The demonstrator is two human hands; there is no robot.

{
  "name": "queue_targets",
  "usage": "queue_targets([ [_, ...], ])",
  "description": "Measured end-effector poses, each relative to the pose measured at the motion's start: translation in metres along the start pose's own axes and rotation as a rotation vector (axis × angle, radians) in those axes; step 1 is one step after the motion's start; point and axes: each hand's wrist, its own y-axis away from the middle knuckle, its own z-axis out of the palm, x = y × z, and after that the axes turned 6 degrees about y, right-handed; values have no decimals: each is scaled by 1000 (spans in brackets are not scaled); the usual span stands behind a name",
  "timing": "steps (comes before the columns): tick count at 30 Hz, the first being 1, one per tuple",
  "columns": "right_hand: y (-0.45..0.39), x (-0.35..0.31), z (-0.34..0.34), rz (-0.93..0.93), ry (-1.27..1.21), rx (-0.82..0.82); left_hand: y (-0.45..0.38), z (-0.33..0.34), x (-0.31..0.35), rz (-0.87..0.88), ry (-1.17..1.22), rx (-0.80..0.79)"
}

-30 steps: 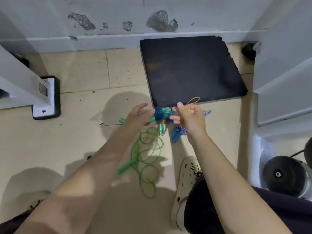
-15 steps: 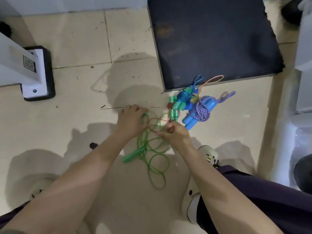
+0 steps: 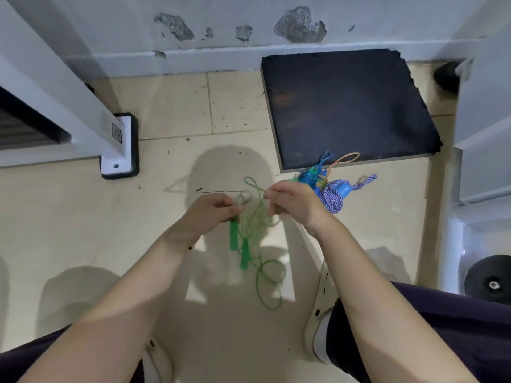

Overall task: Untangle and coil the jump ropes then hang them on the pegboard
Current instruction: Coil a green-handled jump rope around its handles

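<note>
A thin green jump rope (image 3: 260, 225) hangs lifted between both hands, its two green handles (image 3: 239, 246) dangling and its lower loops trailing toward the floor. My left hand (image 3: 213, 211) grips the rope near the handles. My right hand (image 3: 293, 203) pinches another strand of it. Just right of that hand, a tangled pile of ropes (image 3: 329, 186) lies on the tiles: a blue rope with blue handles, a purple-and-white braided rope and an orange braided loop. No pegboard is in view.
A black rubber mat (image 3: 348, 106) lies on the beige tiles against the wall. A white equipment foot on a black pad (image 3: 119, 147) stands at left. White machine frame and a black weight plate (image 3: 489, 280) fill the right side. My shoe (image 3: 320, 313) is below.
Both hands left the tangled pile, took up the green rope from the floor and lifted it; its handles now hang below my left hand. The pile stays on the tiles.
</note>
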Motion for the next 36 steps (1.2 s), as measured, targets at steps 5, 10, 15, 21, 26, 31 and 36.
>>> queue_targets([
  [5,65,-101,-4,-199,-146,-87,71,-34,67,160,41,51],
  [10,132,-188,-11,-404,-79,-138,144,-59,130,246,-311,271],
  [15,201,-256,-13,-620,-25,-224,221,-55,181,563,-334,164],
  [21,246,-286,-25,-756,-192,-14,271,-35,193,575,-54,-74],
  [26,243,-276,-49,-633,-28,302,280,-56,188,523,-81,0],
  [31,224,-239,-51,-511,212,305,263,-66,168,443,-128,138],
  [36,212,-217,-29,-531,548,193,248,-50,159,426,-183,83],
])
